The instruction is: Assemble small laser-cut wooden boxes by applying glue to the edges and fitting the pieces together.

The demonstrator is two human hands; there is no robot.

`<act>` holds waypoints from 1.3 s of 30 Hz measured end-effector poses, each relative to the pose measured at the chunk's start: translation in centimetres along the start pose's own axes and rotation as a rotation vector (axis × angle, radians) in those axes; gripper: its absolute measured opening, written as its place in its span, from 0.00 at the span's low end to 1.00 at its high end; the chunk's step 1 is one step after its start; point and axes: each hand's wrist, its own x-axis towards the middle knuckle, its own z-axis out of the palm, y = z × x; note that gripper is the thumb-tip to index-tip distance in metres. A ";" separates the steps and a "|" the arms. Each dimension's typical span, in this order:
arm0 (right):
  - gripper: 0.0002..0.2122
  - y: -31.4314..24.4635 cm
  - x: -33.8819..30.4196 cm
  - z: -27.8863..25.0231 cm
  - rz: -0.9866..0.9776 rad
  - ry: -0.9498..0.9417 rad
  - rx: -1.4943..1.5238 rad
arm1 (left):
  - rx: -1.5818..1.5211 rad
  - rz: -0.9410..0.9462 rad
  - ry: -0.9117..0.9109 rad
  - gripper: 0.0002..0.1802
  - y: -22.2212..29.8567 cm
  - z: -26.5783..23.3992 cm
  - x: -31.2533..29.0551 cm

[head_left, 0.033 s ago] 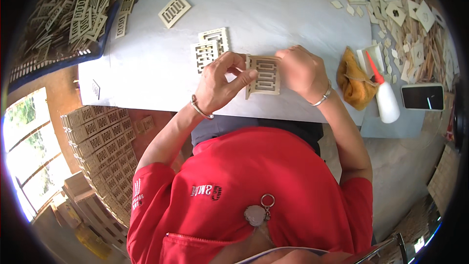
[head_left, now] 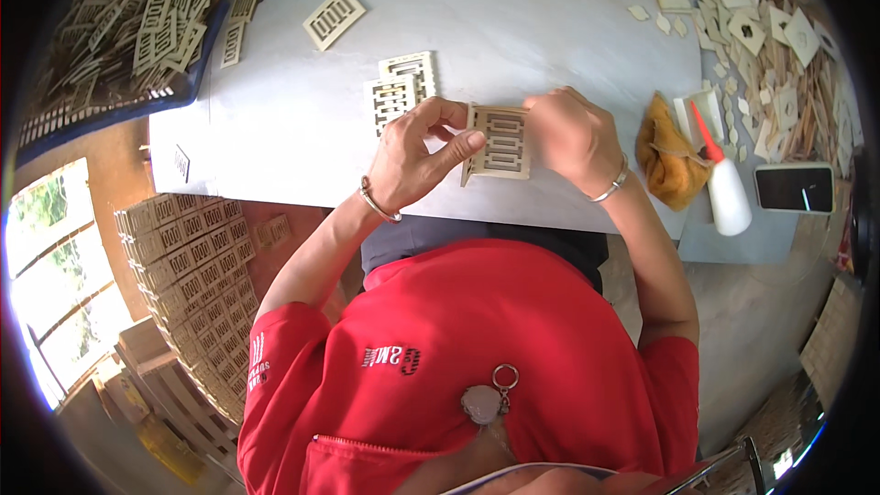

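Observation:
My left hand (head_left: 423,154) and my right hand (head_left: 570,136) both grip a small pale wooden panel with cut slots (head_left: 502,143), held just above the near edge of the white table (head_left: 532,27). A second thin wooden piece stands against the panel's left edge, under my left thumb. Two similar slotted panels (head_left: 401,92) lie overlapped on the table just beyond my left hand. Another one (head_left: 334,16) lies alone further back.
A white glue bottle with a red tip (head_left: 724,185), a yellow cloth (head_left: 669,160) and a phone (head_left: 794,188) lie to my right. Loose wooden parts are heaped at far right (head_left: 779,64) and in a blue tray (head_left: 137,18) at back left. Stacked wooden assemblies (head_left: 183,257) stand below left.

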 end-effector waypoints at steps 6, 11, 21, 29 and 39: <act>0.17 -0.4 0.0 -2.8 0.097 -0.092 -0.050 | 0.530 0.354 0.103 0.34 -1.8 -6.5 -0.2; 0.18 -0.5 -0.6 -4.9 0.182 -0.043 -0.081 | 0.903 0.338 -0.040 0.45 -3.7 -9.3 -0.2; 0.06 -7.6 -1.9 -3.7 0.344 0.068 0.378 | 0.606 0.475 0.257 0.46 -0.1 -6.9 -1.1; 0.13 -10.7 -2.8 -1.8 0.614 0.347 0.618 | 0.307 0.619 0.156 0.45 4.6 0.4 -0.7; 0.06 -5.1 -7.6 -0.8 0.700 0.298 0.216 | -0.116 -0.096 0.163 0.28 0.0 1.1 0.1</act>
